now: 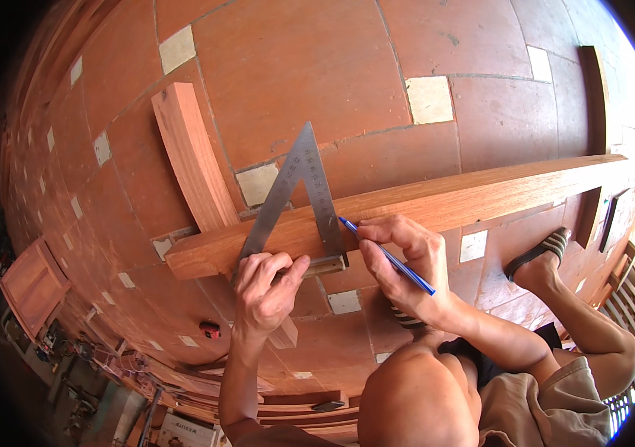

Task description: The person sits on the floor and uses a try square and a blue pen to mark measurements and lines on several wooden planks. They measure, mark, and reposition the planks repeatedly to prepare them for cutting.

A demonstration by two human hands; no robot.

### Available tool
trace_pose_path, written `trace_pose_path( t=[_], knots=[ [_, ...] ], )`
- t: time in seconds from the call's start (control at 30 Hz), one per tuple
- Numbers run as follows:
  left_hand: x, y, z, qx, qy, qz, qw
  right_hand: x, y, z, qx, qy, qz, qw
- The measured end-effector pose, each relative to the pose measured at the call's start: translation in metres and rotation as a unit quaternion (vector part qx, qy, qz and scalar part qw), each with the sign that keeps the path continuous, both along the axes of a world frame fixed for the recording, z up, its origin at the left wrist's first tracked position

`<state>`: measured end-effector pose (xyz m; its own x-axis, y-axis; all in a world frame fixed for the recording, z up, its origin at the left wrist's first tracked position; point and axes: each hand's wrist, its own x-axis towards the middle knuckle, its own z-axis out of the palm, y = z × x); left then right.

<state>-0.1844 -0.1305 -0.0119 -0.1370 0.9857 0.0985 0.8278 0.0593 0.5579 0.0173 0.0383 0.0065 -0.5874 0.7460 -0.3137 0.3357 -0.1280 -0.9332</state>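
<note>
A long squared wooden beam [474, 195] lies across the view, its near-left end close to my left hand [264, 294]. On top of the beam rests a triangular metal try square [319, 195], its tip pointing away past the beam's far edge. My left hand is closed on the square's stock, thumb and fingers pressing it against the beam's near side. In my right hand [420, 246] is a blue pen [411, 273], pinched between thumb and fingers. The pen's tip touches or nearly touches the beam beside the square's right edge.
Under the beam run a wooden crosspiece [192, 149] at left and a darker one [594, 97] at right. A small red-and-black object [210, 329] lies on the tiled floor [302, 67]. My sandalled foot [539, 253] is near right; a wooden panel [33, 287] stands far left.
</note>
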Motion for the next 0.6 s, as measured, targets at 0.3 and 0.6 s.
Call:
trace_pose_path(
  t=[0.3, 0.6],
  knots=[
    [0.000, -0.004, -0.002, 0.013, -0.001, 0.002, 1.000, 0.016, -0.013, 0.013, -0.034, -0.047, 0.064, 0.996],
    [0.016, 0.008, 0.021, 0.026, -0.082, 0.007, 0.996, 0.090, 0.063, 0.048, 0.191, 0.022, 0.205, 0.960]
  ],
)
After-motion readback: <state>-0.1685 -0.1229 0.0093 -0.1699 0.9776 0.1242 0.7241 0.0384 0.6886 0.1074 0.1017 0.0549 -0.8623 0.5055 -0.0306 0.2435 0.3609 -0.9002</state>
